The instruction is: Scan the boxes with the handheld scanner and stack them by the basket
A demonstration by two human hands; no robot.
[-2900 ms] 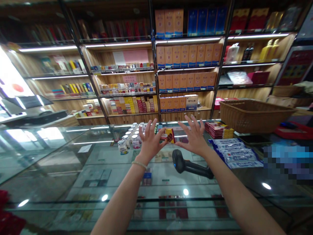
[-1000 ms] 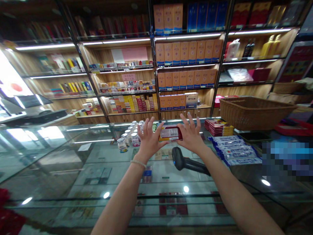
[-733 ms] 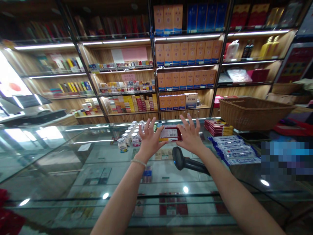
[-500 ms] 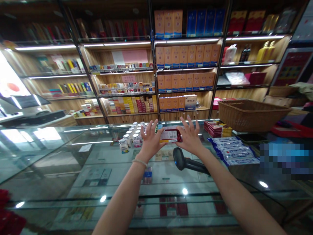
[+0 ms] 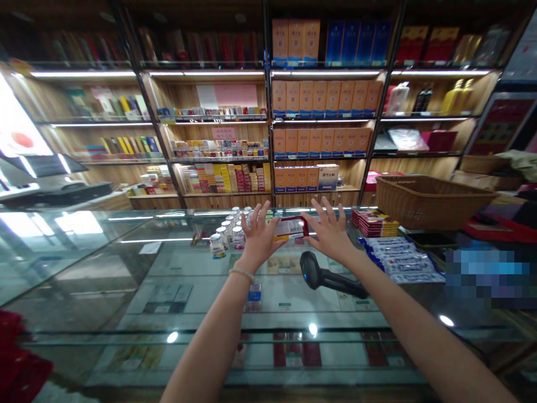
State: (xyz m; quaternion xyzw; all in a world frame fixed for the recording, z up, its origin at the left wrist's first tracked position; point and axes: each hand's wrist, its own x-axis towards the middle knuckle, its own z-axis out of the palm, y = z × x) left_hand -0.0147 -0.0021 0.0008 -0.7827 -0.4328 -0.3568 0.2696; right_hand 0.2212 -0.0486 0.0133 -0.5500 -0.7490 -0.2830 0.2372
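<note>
Between both hands, above the glass counter (image 5: 210,302), is a small red and yellow packet (image 5: 289,226) with a white barcode label facing me. My left hand (image 5: 258,238) pinches its left end between thumb and forefinger, the other fingers raised. At the opposite end, thumb and forefinger of my right hand (image 5: 330,232) grip the red edge. Below the right hand a black handheld barcode scanner (image 5: 327,277) lies on the glass. Several small white-capped bottles (image 5: 218,246) stand in rows just left of my left hand.
To the right are a stack of red and yellow packets (image 5: 373,223), blue and white packs (image 5: 396,258) and a wicker basket (image 5: 428,198). Boxed goods fill the shelves (image 5: 319,120) behind the counter. A dark device (image 5: 54,193) stands far left; red cloth (image 5: 20,358) shows lower left.
The packet has tilted slightly, its right end now higher, and a bright glare shows on it. Both hands keep their hold. The view has shifted a little.
</note>
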